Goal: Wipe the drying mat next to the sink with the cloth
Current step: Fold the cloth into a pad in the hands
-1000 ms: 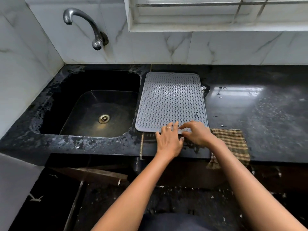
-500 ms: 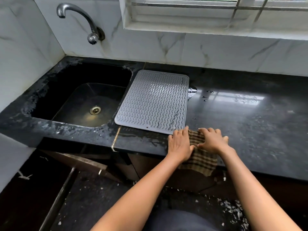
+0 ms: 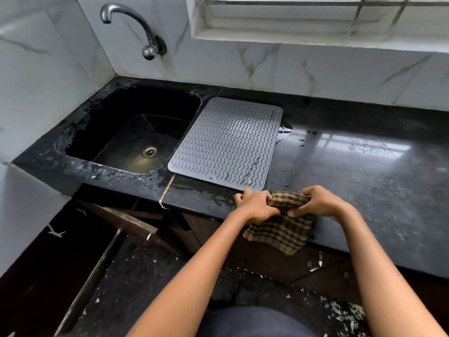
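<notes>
A grey ribbed drying mat (image 3: 226, 142) lies flat on the black counter, just right of the sink (image 3: 136, 132). A brown checked cloth (image 3: 281, 229) hangs over the counter's front edge, a little right of the mat's near corner. My left hand (image 3: 255, 205) grips the cloth's bunched top at its left side. My right hand (image 3: 318, 201) grips the same bunched edge at its right side. Both hands sit just in front of the mat's near edge, apart from it.
A curved metal tap (image 3: 136, 27) juts from the tiled wall above the sink. Water drops and a small puddle (image 3: 284, 132) lie on the counter (image 3: 364, 166) beside the mat's right edge. A window sill runs along the back wall.
Both hands left the mat's near edge, shifted right onto the cloth, and now their fingers have curled and bunched its top edge. The camera view has also swung rightward.
</notes>
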`<act>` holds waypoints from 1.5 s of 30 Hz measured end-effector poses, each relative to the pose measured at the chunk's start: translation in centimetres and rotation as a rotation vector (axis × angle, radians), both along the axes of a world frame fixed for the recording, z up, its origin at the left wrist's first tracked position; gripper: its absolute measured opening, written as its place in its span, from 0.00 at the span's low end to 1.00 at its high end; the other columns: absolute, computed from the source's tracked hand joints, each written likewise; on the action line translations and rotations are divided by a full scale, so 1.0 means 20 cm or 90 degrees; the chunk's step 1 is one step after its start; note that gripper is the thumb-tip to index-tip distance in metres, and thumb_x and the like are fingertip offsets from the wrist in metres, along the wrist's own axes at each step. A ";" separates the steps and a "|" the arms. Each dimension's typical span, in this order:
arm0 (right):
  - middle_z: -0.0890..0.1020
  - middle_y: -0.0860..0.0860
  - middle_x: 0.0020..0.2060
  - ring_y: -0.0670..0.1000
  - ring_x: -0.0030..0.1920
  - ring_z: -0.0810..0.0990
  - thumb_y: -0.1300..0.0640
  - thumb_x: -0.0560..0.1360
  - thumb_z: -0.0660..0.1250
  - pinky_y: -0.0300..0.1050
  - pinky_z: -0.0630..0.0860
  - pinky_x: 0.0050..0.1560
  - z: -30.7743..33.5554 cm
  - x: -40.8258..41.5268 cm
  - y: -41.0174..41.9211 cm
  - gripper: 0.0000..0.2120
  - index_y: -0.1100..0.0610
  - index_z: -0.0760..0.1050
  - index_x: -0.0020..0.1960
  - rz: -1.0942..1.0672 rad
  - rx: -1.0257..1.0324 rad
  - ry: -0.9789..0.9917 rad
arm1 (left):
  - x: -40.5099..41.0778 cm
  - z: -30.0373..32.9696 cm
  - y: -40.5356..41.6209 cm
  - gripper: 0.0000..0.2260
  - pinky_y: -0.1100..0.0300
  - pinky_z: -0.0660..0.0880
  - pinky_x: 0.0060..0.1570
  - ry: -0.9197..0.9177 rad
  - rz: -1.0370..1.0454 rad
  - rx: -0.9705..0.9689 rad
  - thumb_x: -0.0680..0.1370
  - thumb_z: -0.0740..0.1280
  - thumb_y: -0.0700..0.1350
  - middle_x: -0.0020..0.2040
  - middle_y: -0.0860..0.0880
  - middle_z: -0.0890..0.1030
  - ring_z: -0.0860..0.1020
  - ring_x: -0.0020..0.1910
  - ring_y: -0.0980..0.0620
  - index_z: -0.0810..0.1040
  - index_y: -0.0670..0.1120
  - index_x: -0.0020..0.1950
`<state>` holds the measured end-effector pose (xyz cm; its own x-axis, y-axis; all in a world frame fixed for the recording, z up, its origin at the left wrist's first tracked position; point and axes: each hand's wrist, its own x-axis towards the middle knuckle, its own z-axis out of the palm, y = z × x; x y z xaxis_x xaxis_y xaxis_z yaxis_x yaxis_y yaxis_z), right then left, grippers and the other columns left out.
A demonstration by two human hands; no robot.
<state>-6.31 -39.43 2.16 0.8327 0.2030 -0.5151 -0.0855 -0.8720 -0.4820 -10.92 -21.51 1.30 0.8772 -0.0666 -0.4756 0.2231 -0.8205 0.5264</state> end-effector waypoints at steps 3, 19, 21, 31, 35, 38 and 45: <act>0.80 0.50 0.36 0.48 0.40 0.77 0.56 0.61 0.80 0.43 0.70 0.41 0.07 0.01 -0.07 0.14 0.56 0.77 0.41 -0.003 0.194 0.108 | -0.02 0.07 0.05 0.14 0.56 0.74 0.60 0.122 0.042 -0.352 0.77 0.66 0.44 0.60 0.45 0.79 0.77 0.57 0.50 0.74 0.42 0.62; 0.85 0.60 0.48 0.55 0.48 0.85 0.65 0.63 0.73 0.48 0.83 0.48 0.14 0.02 0.09 0.39 0.55 0.65 0.72 -0.200 0.714 0.151 | 0.05 0.37 0.29 0.32 0.48 0.82 0.47 0.073 0.245 -0.477 0.76 0.69 0.41 0.66 0.39 0.75 0.82 0.51 0.46 0.58 0.55 0.76; 0.85 0.58 0.51 0.55 0.51 0.84 0.62 0.63 0.74 0.46 0.82 0.50 0.16 0.03 0.11 0.35 0.55 0.70 0.68 -0.157 0.699 0.134 | 0.05 0.37 0.30 0.25 0.53 0.82 0.49 0.040 0.213 -0.426 0.74 0.72 0.41 0.63 0.44 0.78 0.81 0.52 0.49 0.70 0.51 0.69; 0.85 0.56 0.43 0.54 0.44 0.84 0.68 0.71 0.69 0.42 0.83 0.43 0.29 0.10 0.32 0.22 0.53 0.76 0.62 -0.076 0.665 0.060 | 0.10 0.37 0.43 0.15 0.48 0.67 0.69 -0.073 0.154 -0.051 0.70 0.75 0.50 0.67 0.46 0.70 0.71 0.67 0.45 0.79 0.50 0.55; 0.83 0.60 0.44 0.56 0.46 0.83 0.70 0.71 0.68 0.45 0.83 0.47 0.35 0.18 0.46 0.25 0.54 0.73 0.65 -0.047 0.689 0.077 | 0.18 0.40 0.51 0.25 0.46 0.67 0.67 -0.067 0.021 -0.113 0.69 0.75 0.56 0.68 0.50 0.71 0.72 0.66 0.51 0.69 0.54 0.61; 0.82 0.66 0.51 0.60 0.51 0.81 0.70 0.71 0.67 0.54 0.79 0.56 0.39 0.25 0.56 0.26 0.53 0.72 0.66 -0.045 0.702 0.092 | 0.27 0.42 0.55 0.26 0.63 0.75 0.51 -0.068 0.025 -0.303 0.72 0.73 0.48 0.58 0.50 0.80 0.79 0.51 0.56 0.66 0.53 0.67; 0.78 0.53 0.54 0.52 0.54 0.77 0.58 0.74 0.69 0.52 0.77 0.54 0.35 0.44 0.76 0.22 0.50 0.68 0.66 -0.198 0.388 -0.285 | 0.54 0.33 0.67 0.06 0.62 0.79 0.44 0.023 0.205 -0.544 0.80 0.63 0.39 0.50 0.44 0.82 0.81 0.44 0.52 0.77 0.42 0.55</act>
